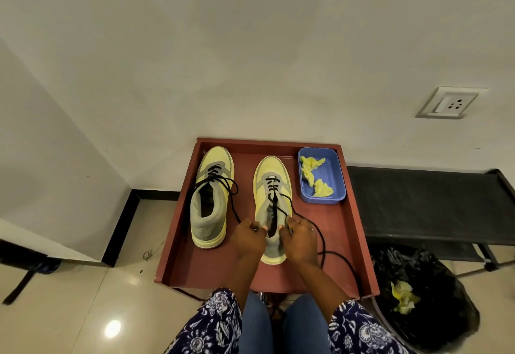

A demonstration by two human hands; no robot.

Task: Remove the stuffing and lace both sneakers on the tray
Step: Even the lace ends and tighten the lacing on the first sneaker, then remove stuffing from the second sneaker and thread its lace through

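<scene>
Two yellow and grey sneakers stand toes away from me on a reddish-brown tray (345,231). The left sneaker (212,194) has a black lace threaded through its eyelets, its loose ends trailing over the tray. The right sneaker (272,203) is laced partway up with a black lace (323,245) that loops off to the right. My left hand (249,238) holds the collar at the sneaker's left side. My right hand (299,238) pinches the lace at its right side.
A blue plastic tub (338,183) at the tray's back right holds crumpled yellow paper (312,171). A black bin bag (423,298) with more yellow paper stands on the floor at right, beneath a black bench (429,203). A wall socket (448,102) is above.
</scene>
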